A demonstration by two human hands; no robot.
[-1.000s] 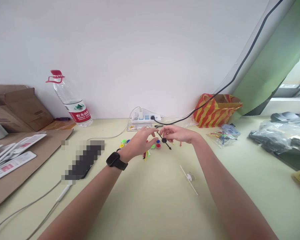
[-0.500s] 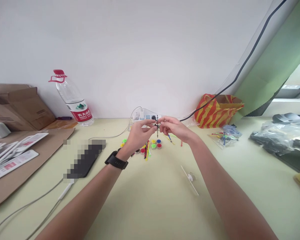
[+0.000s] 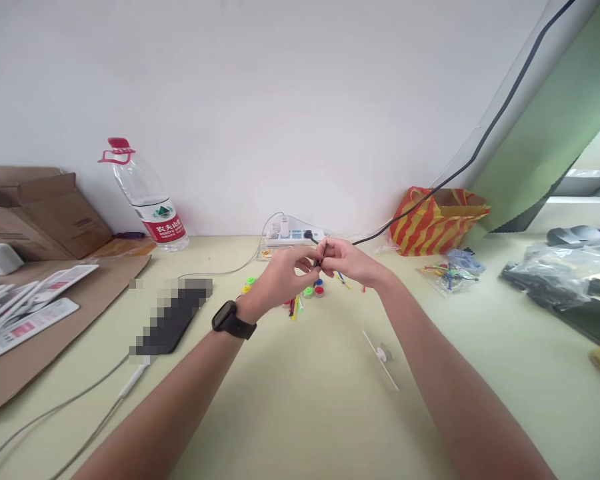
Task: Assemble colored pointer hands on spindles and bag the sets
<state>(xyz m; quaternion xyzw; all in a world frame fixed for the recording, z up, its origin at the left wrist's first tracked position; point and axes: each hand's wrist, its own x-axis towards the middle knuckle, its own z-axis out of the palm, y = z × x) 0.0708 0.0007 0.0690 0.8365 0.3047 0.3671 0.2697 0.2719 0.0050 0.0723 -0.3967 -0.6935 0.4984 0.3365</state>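
My left hand [image 3: 287, 277], with a black watch on its wrist, pinches a small thin black plastic piece [image 3: 318, 264] between thumb and fingers. My right hand [image 3: 349, 262] grips the same piece from the right, its fingertips close against the left ones. Much of the piece is hidden by the fingers, so its exact kind does not show. Below and behind the hands lie small round colored wheels, such as a red one [image 3: 319, 292] and a green one [image 3: 307, 292]. Thin yellow and red sticks [image 3: 293, 307] lie beside them, partly covered by my left hand.
A white power strip [image 3: 295, 235] stands by the wall. A water bottle [image 3: 155, 207] and a black phone [image 3: 175, 320] are left; a striped paper bag [image 3: 430, 223] and a plastic bag of colored parts [image 3: 449, 275] are right. A white stick with a disc [image 3: 381, 353] lies near my right forearm.
The black piece has gone from upright to tilted and sits more hidden in the fingers. Both hands have shifted slightly down and closer together.
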